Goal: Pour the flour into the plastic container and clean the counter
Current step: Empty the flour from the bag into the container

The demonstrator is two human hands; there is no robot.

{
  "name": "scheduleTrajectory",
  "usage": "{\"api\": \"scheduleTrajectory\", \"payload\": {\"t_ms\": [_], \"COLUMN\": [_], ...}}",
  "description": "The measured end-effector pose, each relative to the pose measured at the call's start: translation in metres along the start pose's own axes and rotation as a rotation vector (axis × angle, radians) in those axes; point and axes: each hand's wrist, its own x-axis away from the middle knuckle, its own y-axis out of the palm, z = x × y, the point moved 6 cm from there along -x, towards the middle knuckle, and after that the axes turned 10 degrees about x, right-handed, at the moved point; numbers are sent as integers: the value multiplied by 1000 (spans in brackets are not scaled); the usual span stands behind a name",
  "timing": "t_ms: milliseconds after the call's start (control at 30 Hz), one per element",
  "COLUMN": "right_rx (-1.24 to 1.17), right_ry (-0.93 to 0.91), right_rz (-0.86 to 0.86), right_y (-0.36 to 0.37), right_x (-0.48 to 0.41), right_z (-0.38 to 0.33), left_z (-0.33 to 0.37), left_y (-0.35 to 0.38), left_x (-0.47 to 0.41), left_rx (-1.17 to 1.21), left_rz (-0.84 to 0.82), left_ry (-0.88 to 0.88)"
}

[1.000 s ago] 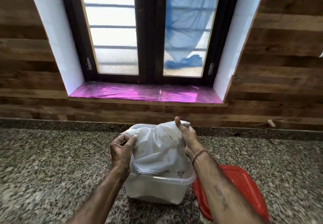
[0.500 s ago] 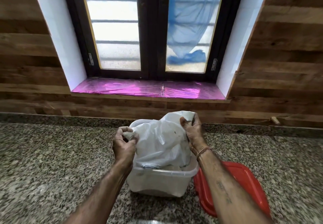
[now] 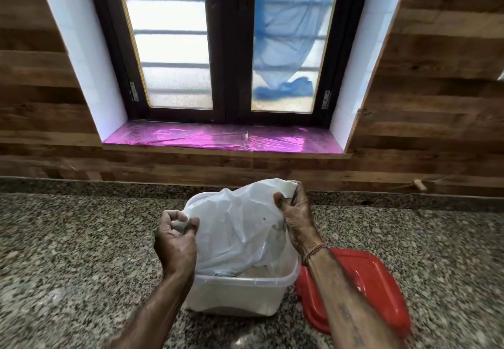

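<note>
Left hand (image 3: 176, 242): fingers curled, pinching the near-left corner of the white plastic bag (image 3: 240, 228), low by the tub's rim.
Right hand (image 3: 296, 220): pinching the far-right corner, held higher.
Bag: upended, mouth down inside the plastic container (image 3: 237, 297) on the granite counter (image 3: 68, 253). The film is thin, limp and slick, so bunched corners look like the safest hold.
Flour: hidden by bag and frosted wall. It is a light powder, likely to puff out if shaken hard.
Container: stiff, probably light, and may skid when tugged.
Red lid (image 3: 376, 288): flat on the counter, just beside the container's right side.
</note>
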Motion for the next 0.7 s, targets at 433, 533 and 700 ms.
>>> {"api": "scheduleTrajectory", "payload": {"t_ms": [433, 533, 700], "right_rx": [81, 91, 346], "right_ry": [117, 66, 7], "right_rz": [-24, -22, -83], "right_y": [2, -3, -13], "right_x": [-7, -7, -1], "right_z": [-26, -40, -62], "left_z": [18, 23, 33], "left_y": [-8, -8, -13], "left_x": [-34, -38, -44], "left_rx": [220, 309, 221], "left_rz": [-158, -209, -345], "left_ry": [-102, -139, -128]}}
